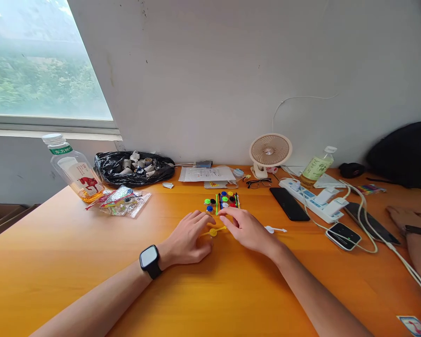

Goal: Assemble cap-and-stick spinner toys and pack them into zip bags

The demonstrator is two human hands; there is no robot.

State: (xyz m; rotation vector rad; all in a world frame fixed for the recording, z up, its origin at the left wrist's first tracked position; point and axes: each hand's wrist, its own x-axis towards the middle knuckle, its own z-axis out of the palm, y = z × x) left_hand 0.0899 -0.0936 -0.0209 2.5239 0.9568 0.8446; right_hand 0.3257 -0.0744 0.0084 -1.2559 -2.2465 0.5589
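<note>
A yellow arrow-shaped piece with a round hub lies on the table between my two hands. My left hand, a black watch at its wrist, rests palm down around the piece's left side; its thumb and fingers are apart. From the right reaches my right hand, index finger and thumb bent with a small gap, just beside a green arrow stick. I see nothing held in either hand. Past the fingertips sit several coloured round pieces, among them a blue one and a green one. A white arrow piece lies right of my right hand.
Left stand a large bottle, a clear plastic packet and a black bag of scraps. Papers, glasses and a fan line the back. Right are a phone, a power strip, cables and another person's arm.
</note>
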